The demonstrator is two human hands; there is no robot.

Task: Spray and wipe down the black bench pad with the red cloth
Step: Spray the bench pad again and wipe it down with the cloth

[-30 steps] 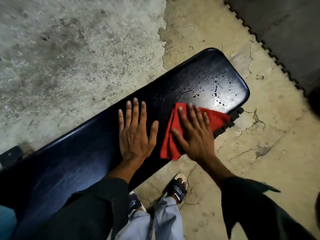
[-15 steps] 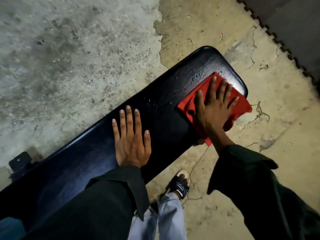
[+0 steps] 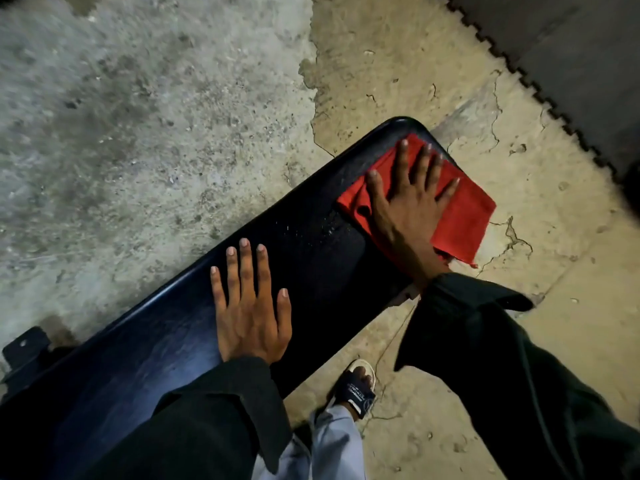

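Observation:
A long black bench pad runs diagonally from lower left to upper right. My right hand lies flat with spread fingers on the red cloth, pressing it onto the pad's far right end; part of the cloth hangs over the pad's near edge. My left hand rests flat on the middle of the pad, fingers apart, holding nothing. Small droplets glisten on the pad between the two hands. No spray bottle is in view.
The bench stands on rough, cracked concrete floor. A dark interlocking mat covers the upper right corner. A black metal bracket shows at the pad's left end. My sandalled foot stands under the near edge.
My right hand has slid the red cloth from the pad's middle out to its far right end. The droplets at that end are now under the cloth. My left hand has stayed put.

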